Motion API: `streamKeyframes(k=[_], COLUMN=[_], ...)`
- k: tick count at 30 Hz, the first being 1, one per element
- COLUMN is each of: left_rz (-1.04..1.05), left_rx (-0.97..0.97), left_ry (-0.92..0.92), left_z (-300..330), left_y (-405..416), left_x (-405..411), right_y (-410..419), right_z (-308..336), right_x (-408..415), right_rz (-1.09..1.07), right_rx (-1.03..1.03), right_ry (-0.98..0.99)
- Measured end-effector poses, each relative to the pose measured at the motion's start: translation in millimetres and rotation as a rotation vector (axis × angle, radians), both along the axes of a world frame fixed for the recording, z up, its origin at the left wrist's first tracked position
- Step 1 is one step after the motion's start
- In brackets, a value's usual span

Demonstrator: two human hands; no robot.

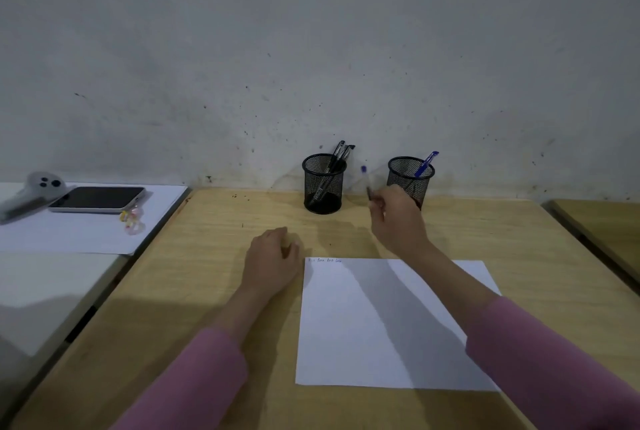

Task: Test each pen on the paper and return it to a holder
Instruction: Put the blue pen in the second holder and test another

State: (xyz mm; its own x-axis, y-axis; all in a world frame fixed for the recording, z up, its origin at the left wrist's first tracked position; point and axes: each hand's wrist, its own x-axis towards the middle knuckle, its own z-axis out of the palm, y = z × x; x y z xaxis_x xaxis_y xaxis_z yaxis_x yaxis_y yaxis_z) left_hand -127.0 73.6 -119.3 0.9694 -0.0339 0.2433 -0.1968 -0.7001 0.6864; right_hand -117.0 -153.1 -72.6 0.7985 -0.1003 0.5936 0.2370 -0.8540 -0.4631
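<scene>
Past the sheet of paper point(388, 322) the left hand point(273, 261) rests loosely curled and empty, while the right hand point(398, 221) pinches a blue-capped pen point(365, 180), best lowered upright into the right mesh holder point(410, 178) beside it.

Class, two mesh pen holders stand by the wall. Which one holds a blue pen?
The right-hand holder, behind the right hand, holds one blue pen. The left-hand holder has only black pens.

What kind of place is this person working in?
Probably a plain study or office room: a wooden desk against a scuffed wall, two mesh pen holders, a sheet of paper, and a phone on the neighbouring table.
</scene>
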Motion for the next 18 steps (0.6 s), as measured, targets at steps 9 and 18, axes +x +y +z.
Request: streamKeyframes(k=[9,18], left_rz=[-0.214,-0.165], left_rx=[-0.429,-0.491], left_ry=[-0.094,-0.265], left_z=[25.7,34.0], left_y=[-24.8,-38.0], left_x=[-39.0,-43.5], right_y=[42.6,55.2], right_z=[9.0,12.6], right_x=[-40.9,-58.9], right_rz=[0.161,0.177], right_rx=[0.873,0.913], right_ry=[0.114,0.189])
